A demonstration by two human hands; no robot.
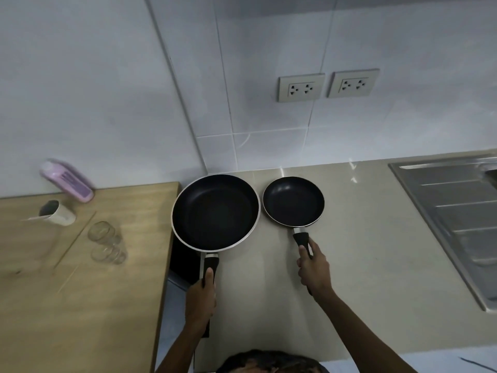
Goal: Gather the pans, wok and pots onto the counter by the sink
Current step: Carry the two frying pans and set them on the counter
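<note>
The large pan (216, 212), left hand (200, 305) closed on its handle, apparently overhangs the counter (363, 251) edge farthest from the sink (457, 211) and could tip; right hand (313, 267) grips the small pan (293, 201), nearer the sink.

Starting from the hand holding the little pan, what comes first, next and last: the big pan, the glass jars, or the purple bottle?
From the right hand:
1. big pan, just to its left on the counter.
2. glass jars, farther left on the wooden table.
3. purple bottle, far left by the wall.
</note>
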